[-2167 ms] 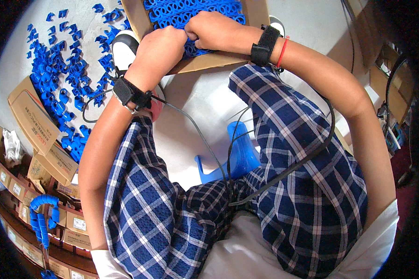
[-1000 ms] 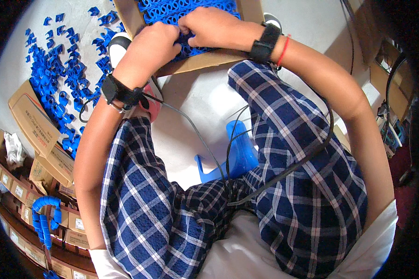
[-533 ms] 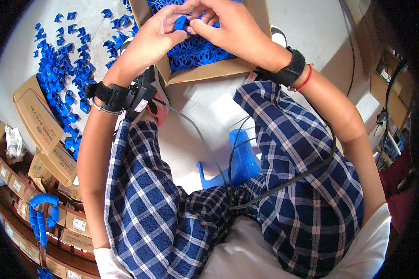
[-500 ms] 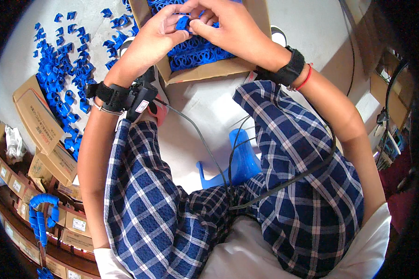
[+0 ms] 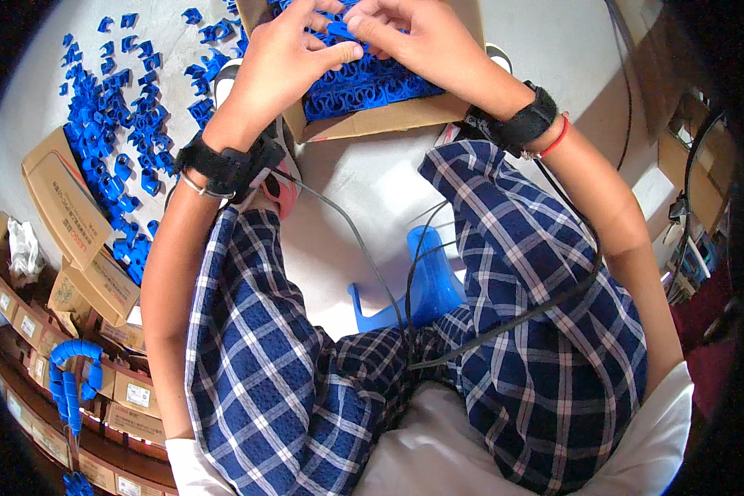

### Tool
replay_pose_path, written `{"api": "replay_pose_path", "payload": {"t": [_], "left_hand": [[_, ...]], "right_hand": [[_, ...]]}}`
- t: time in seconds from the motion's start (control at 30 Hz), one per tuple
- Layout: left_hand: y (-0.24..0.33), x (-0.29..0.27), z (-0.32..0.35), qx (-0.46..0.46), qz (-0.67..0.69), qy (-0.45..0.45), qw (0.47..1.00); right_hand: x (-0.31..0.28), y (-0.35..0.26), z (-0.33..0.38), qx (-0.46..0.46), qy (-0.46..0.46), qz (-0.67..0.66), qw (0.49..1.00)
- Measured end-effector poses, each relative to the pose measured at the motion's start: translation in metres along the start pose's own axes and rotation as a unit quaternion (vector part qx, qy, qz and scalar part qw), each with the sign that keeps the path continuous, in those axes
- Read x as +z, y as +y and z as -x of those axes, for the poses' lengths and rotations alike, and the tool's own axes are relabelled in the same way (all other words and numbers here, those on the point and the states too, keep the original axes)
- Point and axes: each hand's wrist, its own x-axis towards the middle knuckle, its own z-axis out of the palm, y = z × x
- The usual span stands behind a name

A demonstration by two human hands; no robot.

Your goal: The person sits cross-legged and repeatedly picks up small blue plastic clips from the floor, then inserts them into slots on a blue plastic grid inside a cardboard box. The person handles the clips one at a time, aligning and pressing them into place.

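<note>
Pinching a small bright-blue plastic clip (image 5: pixel 339 31) narrowly between the thumb and fingers of the right hand (image 5: pixel 409 31). Curling the left hand (image 5: pixel 285 54) in from the opposite side of the same clip, with thumb spread from the fingers (not showing contact clearly, so impossible to tell whether gripping too). Holding all this just over an open brown cardboard box (image 5: pixel 405 122), with its near wall lying bodyward of the grip.

Judging by the layout, probably being partway along: already having neat rows of blue ring-shaped plastic pieces (image 5: pixel 368 97) lying packed beneath the grip, yet leaving a large scatter of loose blue C-shaped plastic clips (image 5: pixel 95 124) lying on the pale grey floor (image 5: pixel 169 70), left of the grip. Not seeing how deep the rows are going.

Showing the held piece as solid blue and compact, but covering much of its shape with fingers.

Farther out, having an opened brown cardboard carton (image 5: pixel 66 202) sitting left and bodyward of the grip, beside the scatter, and a curved blue plastic piece (image 5: pixel 440 285) standing straight bodyward.
</note>
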Motion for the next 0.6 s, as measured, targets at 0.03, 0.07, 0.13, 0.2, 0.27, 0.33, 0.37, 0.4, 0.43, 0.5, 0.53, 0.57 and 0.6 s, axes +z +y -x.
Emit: {"api": "replay_pose_path", "payload": {"t": [0.03,0.07,0.13,0.2,0.27,0.33,0.37,0.4,0.43,0.5,0.53,0.57,0.6], "left_hand": [[0.002,0.0,-0.001,-0.006,-0.059,0.012,0.998],[0.004,0.001,-0.002,-0.012,-0.118,0.023,0.993],[0.006,0.007,-0.004,-0.006,-0.105,0.02,0.994],[0.005,0.013,-0.005,0.0,-0.081,0.009,0.997],[0.0,0.017,-0.004,0.004,-0.043,-0.007,0.999],[-0.006,0.019,-0.003,0.042,-0.084,-0.007,0.996],[-0.009,0.02,-0.002,0.056,-0.134,0.002,0.989],[-0.012,0.022,-0.001,0.071,-0.183,0.013,0.981],[-0.015,0.021,-0.002,0.11,-0.206,0.02,0.972],[-0.019,0.025,0.0,0.121,-0.271,-0.011,0.955],[-0.021,0.027,0.0,0.12,-0.305,-0.028,0.944],[-0.023,0.029,0.003,0.167,-0.334,-0.027,0.927],[-0.024,0.031,0.003,0.154,-0.335,-0.038,0.929]], "right_hand": [[-0.002,-0.001,0.001,0.003,-0.018,-0.025,1.0],[-0.003,0.0,0.0,0.004,-0.026,-0.016,1.0],[-0.004,0.005,-0.002,0.008,-0.043,0.0,0.999],[0.0,0.014,-0.007,-0.026,-0.02,0.047,0.998],[0.0,0.023,-0.006,-0.036,-0.012,0.111,0.993],[-0.004,0.03,0.0,0.004,-0.021,0.196,0.98],[-0.006,0.032,0.004,0.02,-0.031,0.212,0.977],[-0.008,0.034,0.006,0.01,-0.046,0.241,0.969],[-0.007,0.036,0.009,0.01,-0.056,0.274,0.96],[-0.006,0.037,0.011,0.002,-0.082,0.287,0.954],[-0.004,0.038,0.01,0.005,-0.085,0.303,0.949],[-0.002,0.039,0.008,-0.003,-0.087,0.309,0.947],[0.0,0.039,0.006,-0.01,-0.09,0.315,0.945]]}}
